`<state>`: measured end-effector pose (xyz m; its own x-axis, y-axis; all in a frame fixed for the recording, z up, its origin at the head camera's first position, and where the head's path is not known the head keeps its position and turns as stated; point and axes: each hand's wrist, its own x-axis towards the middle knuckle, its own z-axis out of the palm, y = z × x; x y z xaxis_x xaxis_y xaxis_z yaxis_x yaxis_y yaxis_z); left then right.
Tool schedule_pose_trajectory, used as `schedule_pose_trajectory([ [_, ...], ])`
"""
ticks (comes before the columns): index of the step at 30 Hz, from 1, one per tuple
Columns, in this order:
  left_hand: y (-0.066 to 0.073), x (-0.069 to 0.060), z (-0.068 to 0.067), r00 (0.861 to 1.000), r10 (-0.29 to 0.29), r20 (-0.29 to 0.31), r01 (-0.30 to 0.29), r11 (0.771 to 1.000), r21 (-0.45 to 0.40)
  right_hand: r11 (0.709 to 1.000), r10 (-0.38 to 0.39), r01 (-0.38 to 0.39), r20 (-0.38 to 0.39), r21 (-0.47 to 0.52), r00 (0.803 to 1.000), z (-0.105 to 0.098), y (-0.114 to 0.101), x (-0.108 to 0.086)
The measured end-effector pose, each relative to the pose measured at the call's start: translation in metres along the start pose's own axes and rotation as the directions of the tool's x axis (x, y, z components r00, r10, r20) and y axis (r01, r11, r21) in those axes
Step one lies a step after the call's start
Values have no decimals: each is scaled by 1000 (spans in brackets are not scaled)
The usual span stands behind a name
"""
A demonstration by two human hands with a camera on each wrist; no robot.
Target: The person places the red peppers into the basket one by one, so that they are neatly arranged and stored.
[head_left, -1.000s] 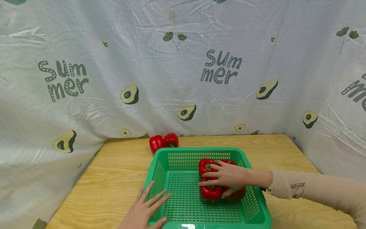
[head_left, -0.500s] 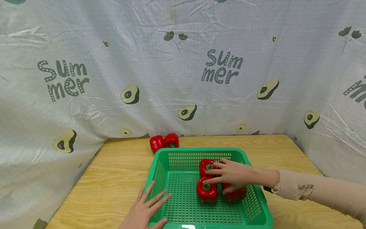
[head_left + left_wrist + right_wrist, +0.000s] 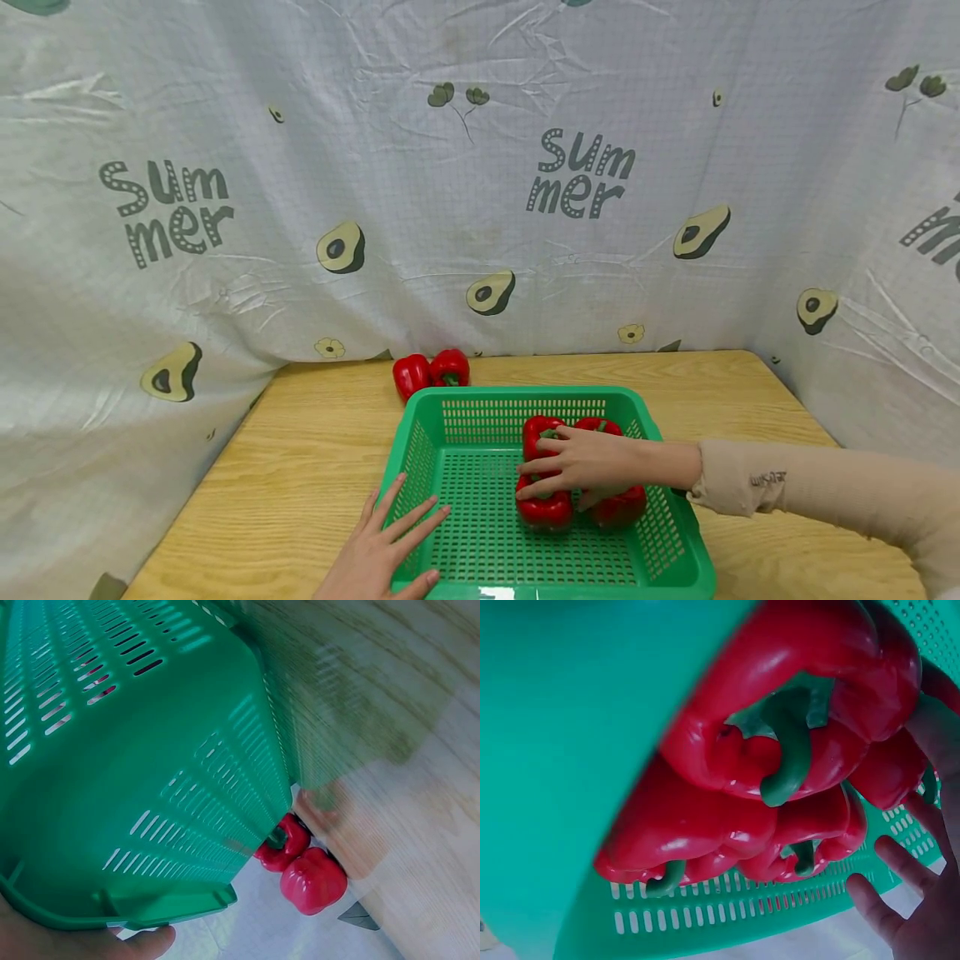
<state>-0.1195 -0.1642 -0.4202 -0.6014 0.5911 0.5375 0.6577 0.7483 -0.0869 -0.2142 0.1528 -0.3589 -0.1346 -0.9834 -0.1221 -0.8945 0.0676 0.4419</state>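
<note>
In the head view, a green plastic basket [image 3: 517, 393] stands on the table, with several red bell peppers in its right half. My right hand [image 3: 588, 462] reaches in over them, fingers spread across the front left pepper [image 3: 549, 514] and the thumb between it and the front right pepper [image 3: 624, 507]. Behind lie a back left pepper [image 3: 538, 433] and a back right pepper [image 3: 597, 425]. The right wrist view shows extended fingers [image 3: 874, 900] beside the peppers. My left hand [image 3: 375, 546] rests at the basket's left rim, fingers straight and spread.
Two more red bell peppers, a left one [image 3: 412, 377] and a right one [image 3: 450, 367], lie on the wooden table [image 3: 300, 450] behind the basket's back left corner. A printed cloth [image 3: 420, 208] hangs behind and beside the table.
The front left pepper has shifted slightly left from a second ago. My right hand has drawn back right, then come left over it again. My left hand stays put.
</note>
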Motion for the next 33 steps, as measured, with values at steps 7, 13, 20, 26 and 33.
schedule_pose_trajectory([
  [7,0,0,2,1000,2,-11,-2,1000,3,996,-20,15,-62,-92,998,4,0,4],
  [13,0,0,2,1000,3,-11,-3,1000,-4,991,-18,8,-71,-135,997,6,1,0],
  [20,-1,0,2,1000,10,-11,-10,1000,-9,998,2,-2,5,-59,1000,-1,3,-4],
  [26,-1,0,2,1000,13,-13,-14,1000,-3,1000,9,-10,14,20,1000,-5,6,-5],
  [33,0,0,1,1000,4,-15,-4,1000,-13,998,57,-54,-65,37,996,-7,10,-9],
])
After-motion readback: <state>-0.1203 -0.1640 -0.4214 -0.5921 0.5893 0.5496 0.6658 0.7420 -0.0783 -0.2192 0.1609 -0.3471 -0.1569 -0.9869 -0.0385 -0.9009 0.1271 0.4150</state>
